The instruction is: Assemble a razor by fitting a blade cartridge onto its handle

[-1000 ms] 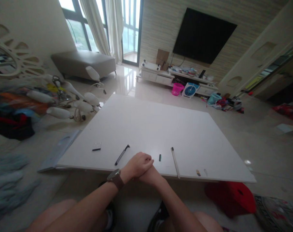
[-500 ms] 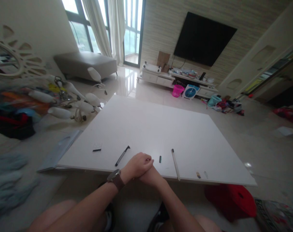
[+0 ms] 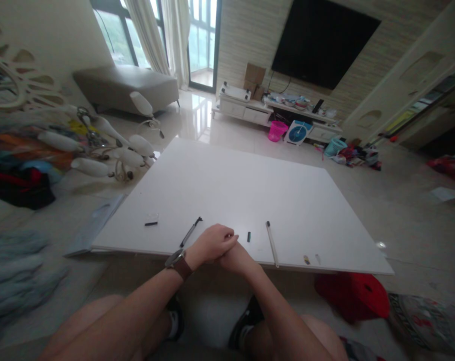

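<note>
Head camera: two hands clasped at the near edge of a white board.
The left hand, with a watch on its wrist, lies over the right hand, its fingers curled narrow around it; the right hand's fingers are hidden underneath, so I cannot tell how they are set. Both rest on the board. A small black cap lies just right of the fingertips, apart from them. A black pen lies slantwise near their left side. Farther right of the cap runs a thin white stick. A red stool sits on the floor off to the right.
</note>
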